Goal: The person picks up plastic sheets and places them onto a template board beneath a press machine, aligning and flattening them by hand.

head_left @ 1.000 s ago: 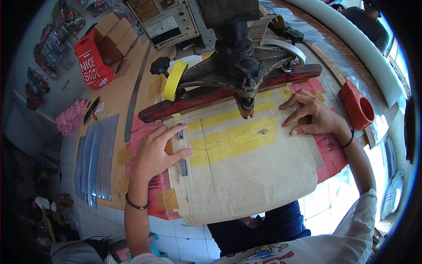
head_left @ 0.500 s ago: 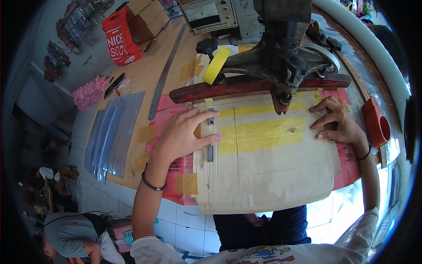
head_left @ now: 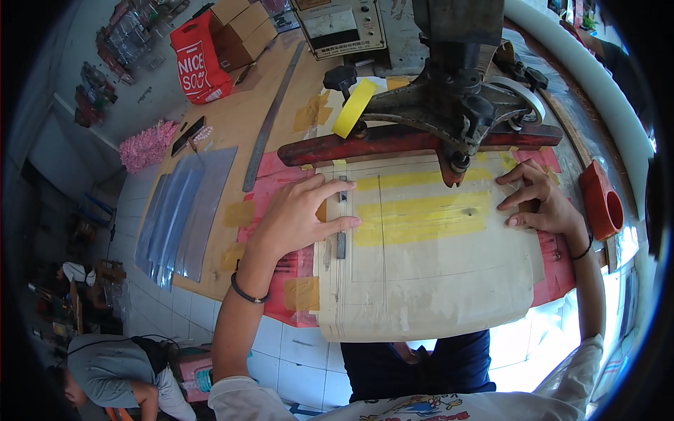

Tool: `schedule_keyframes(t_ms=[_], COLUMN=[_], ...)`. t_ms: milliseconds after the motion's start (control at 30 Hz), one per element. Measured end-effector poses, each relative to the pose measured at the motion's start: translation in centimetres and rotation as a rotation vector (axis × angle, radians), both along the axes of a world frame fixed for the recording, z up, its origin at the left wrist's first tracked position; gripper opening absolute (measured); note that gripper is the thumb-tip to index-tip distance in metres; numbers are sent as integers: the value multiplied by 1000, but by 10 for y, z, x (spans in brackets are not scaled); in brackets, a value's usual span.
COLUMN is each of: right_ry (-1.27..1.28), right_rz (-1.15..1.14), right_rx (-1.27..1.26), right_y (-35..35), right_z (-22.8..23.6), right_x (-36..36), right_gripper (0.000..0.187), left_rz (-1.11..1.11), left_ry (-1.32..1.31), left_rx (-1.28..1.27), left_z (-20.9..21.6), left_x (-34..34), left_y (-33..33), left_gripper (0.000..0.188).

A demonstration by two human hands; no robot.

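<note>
A cream sheet (head_left: 449, 284) with ruled lines and strips of yellow tape (head_left: 421, 219) lies over a red layer (head_left: 298, 263) on the bench. My left hand (head_left: 298, 210) rests by its left edge, fingers apart, fingertips beside small grey metal strips (head_left: 341, 245). My right hand (head_left: 546, 200) lies at the sheet's right side, fingers spread and slightly bent. Neither hand shows anything held. Above the sheet's far edge hangs a dark press head (head_left: 456, 109) with a long red bar (head_left: 400, 138).
A yellow tape roll (head_left: 354, 107) hangs on the press. A red ring-shaped holder (head_left: 601, 200) stands beyond my right wrist. Left lie a steel ruler (head_left: 272, 119), clear plastic sheets (head_left: 186, 221) and a phone (head_left: 188, 135). A red bag (head_left: 200, 63) stands behind; a person (head_left: 116, 372) bends at lower left.
The bench and press appear slightly farther right in the picture. Both hands keep nearly the same place on the sheet, fingers still spread.
</note>
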State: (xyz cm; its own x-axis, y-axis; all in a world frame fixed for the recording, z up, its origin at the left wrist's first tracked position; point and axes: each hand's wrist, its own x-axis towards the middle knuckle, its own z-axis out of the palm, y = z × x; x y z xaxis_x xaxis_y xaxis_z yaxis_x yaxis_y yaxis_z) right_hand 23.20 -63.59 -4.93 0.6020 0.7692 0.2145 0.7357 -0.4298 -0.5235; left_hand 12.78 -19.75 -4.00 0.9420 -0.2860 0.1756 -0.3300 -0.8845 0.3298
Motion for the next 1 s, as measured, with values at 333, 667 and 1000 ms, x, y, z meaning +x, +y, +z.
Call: schedule_keyframes(t_ms=[333, 667, 1000], right_ry=[31, 19, 13], right_rz=[-3, -2, -14], right_rx=[1, 6, -35], right_y=[0, 0, 4], right_z=[3, 2, 7], right_x=[0, -2, -3], right_gripper=[41, 39, 34], left_rz=[17, 17, -84], left_ry=[17, 1, -182], left_rx=[17, 38, 30], left_z=[0, 0, -9], left_x=[1, -1, 2], left_y=[-1, 0, 3], left_gripper=[61, 62, 61])
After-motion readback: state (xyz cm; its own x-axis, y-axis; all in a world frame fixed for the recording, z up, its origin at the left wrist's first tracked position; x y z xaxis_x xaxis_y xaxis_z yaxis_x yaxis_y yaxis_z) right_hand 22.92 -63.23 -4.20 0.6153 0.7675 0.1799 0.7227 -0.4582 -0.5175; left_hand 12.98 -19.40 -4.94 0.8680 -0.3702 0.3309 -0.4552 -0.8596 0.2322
